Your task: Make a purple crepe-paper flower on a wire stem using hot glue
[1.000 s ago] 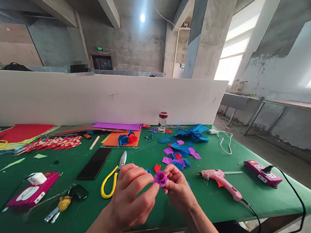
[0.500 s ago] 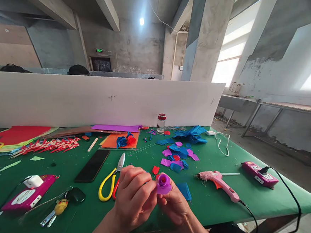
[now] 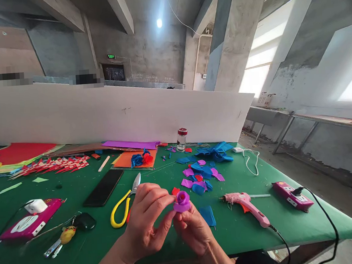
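A small purple paper flower (image 3: 182,202) with a red centre is held up over the near part of the table. My right hand (image 3: 195,229) grips it from below between thumb and fingers. At its left edge, the thumb and forefinger of my left hand (image 3: 148,218) close on a purple petal. Yellow-handled scissors (image 3: 121,208) lie partly behind my left hand. Past the flower are loose blue, purple and red paper petals (image 3: 198,174). A folded blue paper piece (image 3: 207,216) sits just right of my right hand.
On the right lie a pink glue gun (image 3: 246,205) and a purple power strip (image 3: 293,196) with a black cord. A phone (image 3: 104,188), keys (image 3: 67,236) and another power strip (image 3: 31,222) are left. A red-lidded jar (image 3: 182,140) stands before the white partition (image 3: 117,112).
The flower has tilted and shifted slightly left and up. The fingers of my left hand have moved apart from the thumb and now meet at the flower's left petal edge.
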`<state>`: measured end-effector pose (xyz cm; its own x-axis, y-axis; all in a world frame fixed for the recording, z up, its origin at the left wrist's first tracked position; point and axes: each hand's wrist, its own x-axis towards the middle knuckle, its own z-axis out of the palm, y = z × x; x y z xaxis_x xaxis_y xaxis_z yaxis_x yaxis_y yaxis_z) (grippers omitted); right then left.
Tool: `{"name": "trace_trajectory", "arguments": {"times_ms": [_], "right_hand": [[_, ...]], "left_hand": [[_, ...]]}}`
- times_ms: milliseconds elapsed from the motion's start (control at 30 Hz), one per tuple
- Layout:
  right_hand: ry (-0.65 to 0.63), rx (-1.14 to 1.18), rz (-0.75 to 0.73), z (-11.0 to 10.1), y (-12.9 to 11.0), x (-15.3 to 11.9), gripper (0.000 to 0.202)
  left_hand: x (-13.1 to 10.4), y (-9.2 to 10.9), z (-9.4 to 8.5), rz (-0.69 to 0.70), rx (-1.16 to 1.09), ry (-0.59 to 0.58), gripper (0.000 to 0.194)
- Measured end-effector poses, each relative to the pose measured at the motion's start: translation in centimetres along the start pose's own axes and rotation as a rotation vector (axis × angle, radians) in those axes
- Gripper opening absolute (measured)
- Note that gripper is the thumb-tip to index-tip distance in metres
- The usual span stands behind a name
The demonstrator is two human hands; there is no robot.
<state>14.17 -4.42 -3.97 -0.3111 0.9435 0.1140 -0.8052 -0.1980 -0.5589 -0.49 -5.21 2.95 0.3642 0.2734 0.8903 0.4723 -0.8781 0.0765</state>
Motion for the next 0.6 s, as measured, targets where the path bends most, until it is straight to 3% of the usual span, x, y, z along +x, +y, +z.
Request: {"name": "trace_trajectory", "arguments": {"times_ms": [100,267,367,467,600], "right_hand": [[0.081,0.041,-0.011,0.0,-0.1,0.4,0.034],[0.183,0.083,-0.077,0.2,-0.3,1.0,0.032],[0.239,-0.018,-0.199,0.4,-0.3,1.0,0.030],[0.331,-0.237,-0.373,0.7,-0.4,0.9,0.026],[0.369,-0.489,-0.513,1.1,-0.6,0.6,0.021]], "left_hand": [[-0.2,-0.1,0.6,-0.222,-0.117,0.039,0.012],[-0.7,0.1,3.1,-0.809,-0.523,-0.029,0.013],[-0.8,0.4,4.5,-1.108,-0.723,0.080,0.021],[-0.8,0.4,5.2,-1.267,-0.858,0.190,0.025],[-1.0,0.3,5.5,-1.414,-1.063,0.217,0.027]]}}
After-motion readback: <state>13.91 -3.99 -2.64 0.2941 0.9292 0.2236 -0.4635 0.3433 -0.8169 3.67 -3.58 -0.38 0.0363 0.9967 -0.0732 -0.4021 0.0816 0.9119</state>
